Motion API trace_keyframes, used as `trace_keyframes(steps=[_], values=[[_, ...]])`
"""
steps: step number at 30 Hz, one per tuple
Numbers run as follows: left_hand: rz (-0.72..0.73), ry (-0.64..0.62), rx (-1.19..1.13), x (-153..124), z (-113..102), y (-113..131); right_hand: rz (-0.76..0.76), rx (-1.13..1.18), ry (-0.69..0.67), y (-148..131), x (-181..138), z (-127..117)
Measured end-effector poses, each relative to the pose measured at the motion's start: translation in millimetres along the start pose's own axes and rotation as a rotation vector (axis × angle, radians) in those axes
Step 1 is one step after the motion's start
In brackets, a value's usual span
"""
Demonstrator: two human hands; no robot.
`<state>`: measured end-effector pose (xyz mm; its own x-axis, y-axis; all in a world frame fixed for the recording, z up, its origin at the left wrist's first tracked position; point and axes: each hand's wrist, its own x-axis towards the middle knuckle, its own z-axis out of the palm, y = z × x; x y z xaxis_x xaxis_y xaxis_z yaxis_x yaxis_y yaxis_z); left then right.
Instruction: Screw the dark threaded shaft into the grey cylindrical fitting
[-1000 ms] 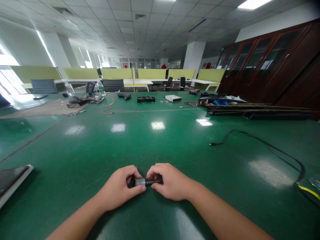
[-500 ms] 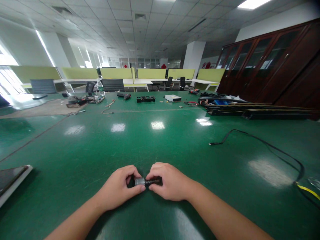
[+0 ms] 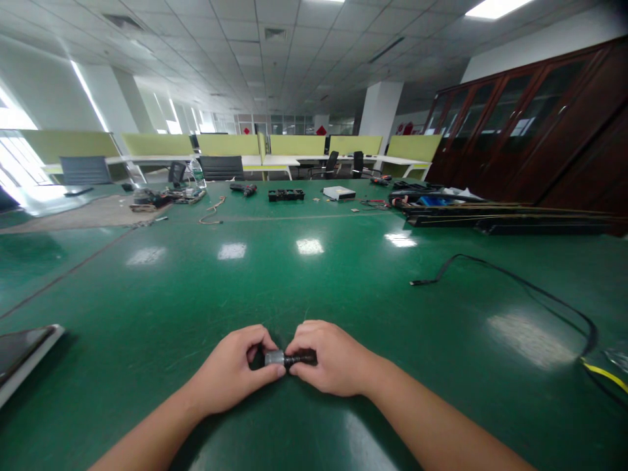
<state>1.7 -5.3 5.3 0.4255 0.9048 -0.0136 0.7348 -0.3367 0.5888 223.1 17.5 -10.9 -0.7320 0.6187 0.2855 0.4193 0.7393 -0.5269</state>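
Note:
My left hand (image 3: 229, 374) is closed on a short grey metal cylinder (image 3: 275, 358), thumb below and fingers above. My right hand (image 3: 334, 361) pinches a dark threaded bolt (image 3: 298, 358), whose far end is partly covered by the palm. Cylinder and bolt lie in one line, end to end, just above or on the green tabletop (image 3: 275, 275). Whether the bolt's tip sits inside the cylinder I cannot tell. The thumbs of both hands are close together.
At the left edge lies a white-rimmed dark flat device (image 3: 29, 353). A black cable (image 3: 520, 275) curves across the right side. Toward the far edge are a power drill (image 3: 244, 189), a black slotted part (image 3: 286, 195), a white box (image 3: 338, 192) and piled dark strips (image 3: 456, 212).
My right hand has shifted very slightly left, toward the cylinder, with the bolt in its fingers. My left hand and the cylinder stay almost in place.

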Motion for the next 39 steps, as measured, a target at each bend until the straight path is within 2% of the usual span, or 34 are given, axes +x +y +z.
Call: trace_keyframes(steps=[28, 33, 39], values=[[-0.007, -0.007, 0.007, 0, -2, 2, 0.071, -0.043, -0.03, 2, -6, -10], [-0.007, -0.009, 0.008, 0, -2, 3, 0.149, 0.007, -0.078, 15, -11, -24], [-0.012, -0.023, 0.008, -1, -3, 5, 0.255, 0.062, -0.063, 27, -16, -34]])
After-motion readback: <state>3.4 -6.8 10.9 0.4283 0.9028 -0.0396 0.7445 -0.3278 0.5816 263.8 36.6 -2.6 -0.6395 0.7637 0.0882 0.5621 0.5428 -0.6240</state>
